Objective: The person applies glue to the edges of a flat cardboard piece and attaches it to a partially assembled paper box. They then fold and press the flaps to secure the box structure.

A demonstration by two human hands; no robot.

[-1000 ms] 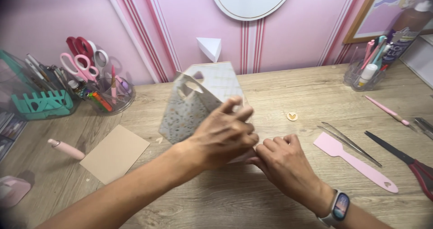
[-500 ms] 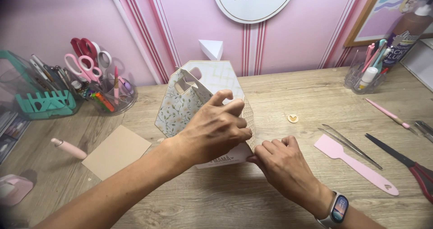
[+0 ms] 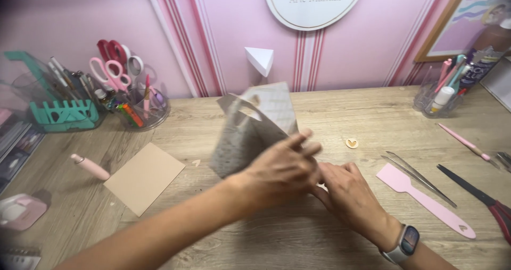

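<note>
A small patterned paper bag box (image 3: pixel 250 131) with cut-out handles stands tilted on the wooden desk (image 3: pixel 340 115). My left hand (image 3: pixel 282 169) reaches across and grips its lower right side, fingers pressed on the paper. My right hand (image 3: pixel 348 193), with a smartwatch (image 3: pixel 404 243) on the wrist, presses against the bag's bottom edge just beneath the left hand. The bag's base is hidden behind both hands.
A tan card square (image 3: pixel 145 177) and a pink pen-like tool (image 3: pixel 90 166) lie to the left. A pink spatula (image 3: pixel 426 201), tweezers (image 3: pixel 418 177), scissors (image 3: pixel 479 198) and a small wooden heart (image 3: pixel 351 143) lie to the right. Tool holders (image 3: pixel 133 100) stand at the back.
The bag has been tipped and turned, its top swinging left and toward the wall. Both hands stayed on its lower edge.
</note>
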